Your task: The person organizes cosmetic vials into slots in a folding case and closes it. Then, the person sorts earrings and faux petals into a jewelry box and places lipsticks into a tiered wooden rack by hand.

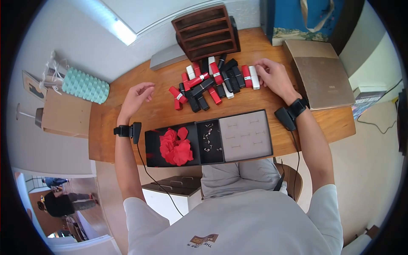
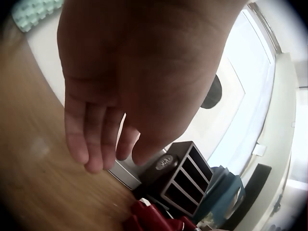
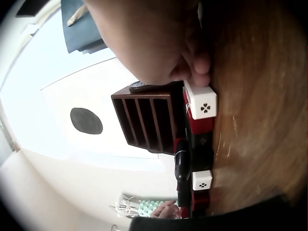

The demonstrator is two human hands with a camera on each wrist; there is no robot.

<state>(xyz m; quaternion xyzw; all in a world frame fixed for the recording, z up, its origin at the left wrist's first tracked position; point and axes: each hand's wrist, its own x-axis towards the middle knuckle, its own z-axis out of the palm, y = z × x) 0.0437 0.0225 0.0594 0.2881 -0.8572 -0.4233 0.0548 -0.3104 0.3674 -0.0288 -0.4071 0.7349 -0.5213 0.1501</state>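
Many lipstick tubes in red, black and white lie grouped in the middle of the table. At the right end of the group, a white lipstick tube [image 1: 254,77] lies beside a red lipstick tube [image 1: 246,76]. My right hand [image 1: 275,78] is low over the table with fingers bent, fingertips right at the white tube's outer side. In the right wrist view, that white tube [image 3: 203,103] shows a clover mark on its end. My left hand [image 1: 137,98] hovers left of the group, holding nothing, its fingers [image 2: 96,139] relaxed and slightly bent.
A brown shelved rack [image 1: 206,32] stands behind the tubes. Near the front edge, a black tray [image 1: 195,159] holds red petals, small jewellery pieces and a grey pad. On the right lies a large brown box [image 1: 325,85], near a blue bag [image 1: 297,21]; a grey box [image 1: 168,58] is behind left.
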